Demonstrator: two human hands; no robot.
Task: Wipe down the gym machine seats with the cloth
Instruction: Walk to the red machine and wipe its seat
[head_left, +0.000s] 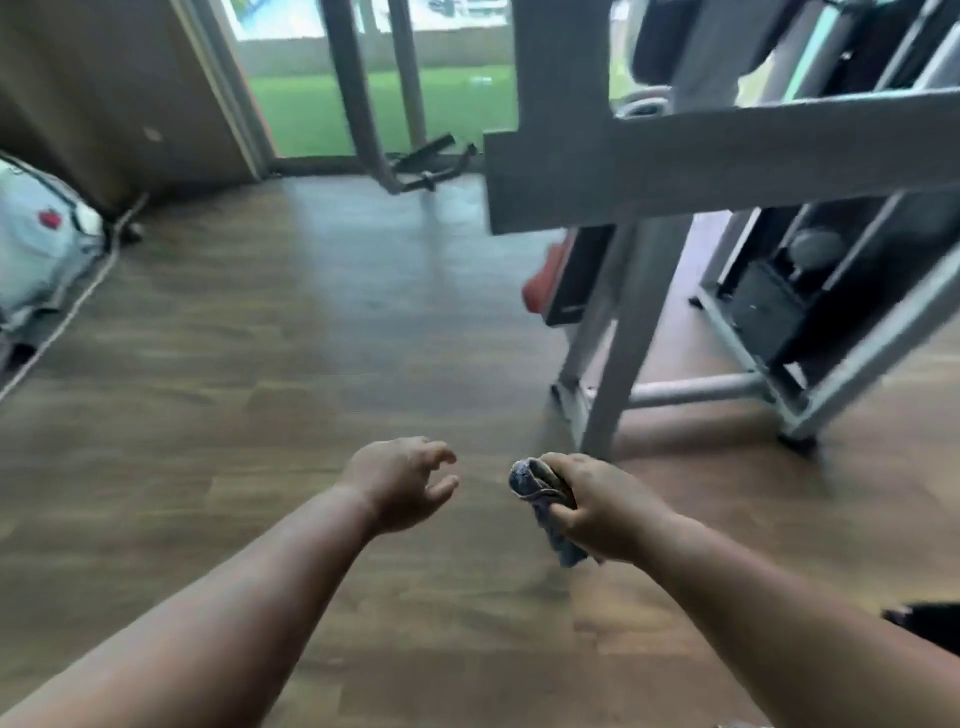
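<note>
Cloth (540, 499) sits bunched in your right hand (597, 512), fingers clenched around it so it's ready for wiping. Your left hand (402, 480) hangs loosely spread, holding nothing. You're over bare wooden floor (270, 332); the grey gym machine (675, 161) stands ahead, right.

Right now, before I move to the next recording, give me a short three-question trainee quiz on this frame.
1. True or false: the left hand holds the cloth.
2. What does the right hand have its grip closed on? A) a bottle B) the cloth C) the machine frame
3. Fill in: the hands hang above the wooden ____, touching no machine.

Key: 1 false, the left hand is open and empty; 2 B; 3 floor.
</note>
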